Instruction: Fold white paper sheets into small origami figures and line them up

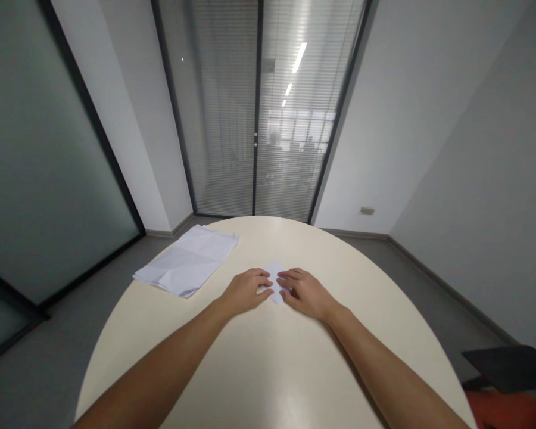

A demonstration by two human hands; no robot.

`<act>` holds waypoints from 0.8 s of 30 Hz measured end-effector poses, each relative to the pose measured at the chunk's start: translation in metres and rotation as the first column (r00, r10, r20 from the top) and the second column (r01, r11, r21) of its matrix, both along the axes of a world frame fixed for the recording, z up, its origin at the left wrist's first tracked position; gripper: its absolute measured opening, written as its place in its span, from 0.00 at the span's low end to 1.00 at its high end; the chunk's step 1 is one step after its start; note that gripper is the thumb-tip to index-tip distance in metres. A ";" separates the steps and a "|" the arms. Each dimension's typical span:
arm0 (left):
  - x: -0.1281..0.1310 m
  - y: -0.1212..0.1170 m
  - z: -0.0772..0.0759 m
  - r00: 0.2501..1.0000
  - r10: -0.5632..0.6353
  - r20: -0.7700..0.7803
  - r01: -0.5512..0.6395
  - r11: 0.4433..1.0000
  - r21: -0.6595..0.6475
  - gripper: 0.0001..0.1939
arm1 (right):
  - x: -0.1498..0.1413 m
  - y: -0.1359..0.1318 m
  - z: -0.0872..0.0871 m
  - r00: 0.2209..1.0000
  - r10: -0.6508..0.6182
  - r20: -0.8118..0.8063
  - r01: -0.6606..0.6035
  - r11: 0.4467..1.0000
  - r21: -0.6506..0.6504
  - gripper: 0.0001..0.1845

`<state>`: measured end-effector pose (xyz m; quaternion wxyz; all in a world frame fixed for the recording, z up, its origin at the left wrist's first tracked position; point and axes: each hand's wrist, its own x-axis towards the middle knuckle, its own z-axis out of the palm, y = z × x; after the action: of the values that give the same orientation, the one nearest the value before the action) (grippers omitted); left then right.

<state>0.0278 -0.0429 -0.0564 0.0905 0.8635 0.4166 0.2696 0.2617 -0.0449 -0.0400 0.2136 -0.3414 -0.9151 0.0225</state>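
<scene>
A small folded piece of white paper [274, 273] lies on the table in front of me, its corners pointing away from and towards me. My left hand [249, 291] holds its left edge, with the fingertips on top and the thumb near the lower corner. From the other side, my right hand [307, 292] holds the right edge with bent fingers, the thumb lower down. Both sets of fingertips are close together, a narrow strip of paper showing between them. The fingers cover the paper's sides, so its folds there are hidden.
A stack of creased white sheets [190, 259] lies at the left edge of the round cream table [250, 369]. Beyond the table stands a glass partition with blinds [223, 119]. A chair with a black armrest [511, 366] and red seat is at the lower right.
</scene>
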 end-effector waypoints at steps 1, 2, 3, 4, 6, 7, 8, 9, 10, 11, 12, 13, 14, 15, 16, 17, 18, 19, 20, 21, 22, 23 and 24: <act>0.000 0.000 -0.001 1.000 0.008 0.006 -0.008 1.000 -0.002 0.09 | -0.002 -0.001 0.000 1.000 0.011 -0.002 -0.011 1.000 -0.013 0.15; 0.000 0.001 -0.001 1.000 0.016 0.012 -0.016 1.000 -0.006 0.09 | -0.003 -0.002 0.001 1.000 0.026 -0.003 -0.026 0.999 -0.032 0.16; 0.000 0.001 -0.002 1.000 0.023 0.018 -0.023 1.000 -0.010 0.09 | -0.003 -0.003 0.001 0.999 0.040 -0.005 -0.040 0.998 -0.053 0.16; 0.000 0.002 -0.003 0.999 0.030 0.025 -0.029 0.999 -0.015 0.09 | -0.003 -0.004 0.001 0.999 0.051 -0.004 -0.051 0.996 -0.073 0.16; 0.000 0.004 -0.005 0.998 0.042 0.041 -0.042 0.999 -0.020 0.08 | -0.002 -0.005 0.002 0.998 0.057 -0.001 -0.057 0.994 -0.097 0.17; -0.001 0.005 -0.006 0.997 0.050 0.051 -0.049 0.999 -0.021 0.08 | -0.001 -0.005 0.003 0.998 0.056 0.003 -0.056 0.993 -0.103 0.17; -0.001 0.006 -0.007 0.996 0.060 0.061 -0.059 0.998 -0.020 0.08 | 0.000 -0.005 0.004 0.998 0.057 0.008 -0.056 0.993 -0.108 0.18; -0.001 0.007 -0.008 0.995 0.071 0.070 -0.069 0.997 -0.019 0.09 | 0.001 -0.005 0.005 0.998 0.057 0.013 -0.055 0.992 -0.111 0.18; -0.002 0.008 -0.008 0.993 0.083 0.079 -0.081 0.997 -0.019 0.10 | 0.002 -0.006 0.006 0.998 0.059 0.018 -0.056 0.992 -0.113 0.19; -0.002 0.008 -0.008 0.992 0.096 0.085 -0.094 0.995 -0.020 0.11 | 0.002 -0.006 0.006 0.998 0.062 0.022 -0.059 0.992 -0.115 0.19; -0.002 0.008 -0.007 0.990 0.108 0.090 -0.106 0.994 -0.021 0.13 | 0.002 -0.006 0.007 0.997 0.066 0.026 -0.063 0.991 -0.116 0.19; -0.002 0.007 -0.007 0.989 0.117 0.095 -0.115 0.993 -0.021 0.13 | 0.002 -0.006 0.007 0.997 0.069 0.029 -0.065 0.991 -0.116 0.19; -0.002 0.007 -0.006 0.988 0.117 0.098 -0.115 0.993 -0.021 0.13 | 0.001 -0.006 0.007 0.997 0.069 0.028 -0.066 0.991 -0.116 0.19; -0.002 0.006 -0.005 0.989 0.107 0.099 -0.106 0.994 -0.017 0.13 | 0.001 -0.007 0.007 0.997 0.068 0.025 -0.064 0.991 -0.118 0.19; -0.002 0.005 -0.004 0.992 0.087 0.094 -0.086 0.996 -0.011 0.12 | 0.001 -0.007 0.007 0.998 0.062 0.020 -0.059 0.991 -0.120 0.19; -0.002 0.003 -0.003 0.994 0.063 0.087 -0.062 0.998 -0.004 0.13 | 0.001 -0.007 0.007 0.998 0.054 0.012 -0.052 0.991 -0.122 0.19; -0.002 0.003 -0.002 0.996 0.041 0.079 -0.041 0.999 0.001 0.14 | 0.001 -0.007 0.007 0.999 0.048 0.005 -0.047 0.991 -0.124 0.19; -0.002 0.002 -0.002 0.997 0.025 0.073 -0.025 1.000 0.004 0.16 | 0.000 -0.008 0.007 0.999 0.043 0.000 -0.043 0.991 -0.126 0.20; -0.002 0.002 -0.002 0.997 0.015 0.070 -0.016 1.000 0.005 0.16 | 0.000 -0.008 0.007 0.999 0.039 -0.003 -0.039 0.991 -0.126 0.21; -0.002 0.002 -0.002 0.997 0.010 0.072 -0.010 1.000 0.003 0.15 | 0.000 -0.008 0.006 0.999 0.036 -0.003 -0.036 0.992 -0.124 0.22; -0.002 0.002 -0.002 0.997 0.007 0.076 -0.007 1.000 0.000 0.14 | 0.000 -0.008 0.006 0.999 0.032 -0.003 -0.032 0.992 -0.121 0.22; -0.002 0.003 -0.003 0.997 0.004 0.081 -0.004 1.000 -0.002 0.13 | -0.001 -0.008 0.005 1.000 0.027 -0.004 -0.027 0.993 -0.115 0.23; -0.002 0.003 -0.003 0.996 0.001 0.086 -0.001 1.000 -0.004 0.12 | -0.001 -0.008 0.005 1.000 0.022 -0.005 -0.022 0.994 -0.110 0.23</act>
<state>0.0253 -0.0397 -0.0594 0.1101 0.8506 0.4133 0.3057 0.2606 -0.0529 -0.0351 0.1959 -0.3425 -0.9157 0.0757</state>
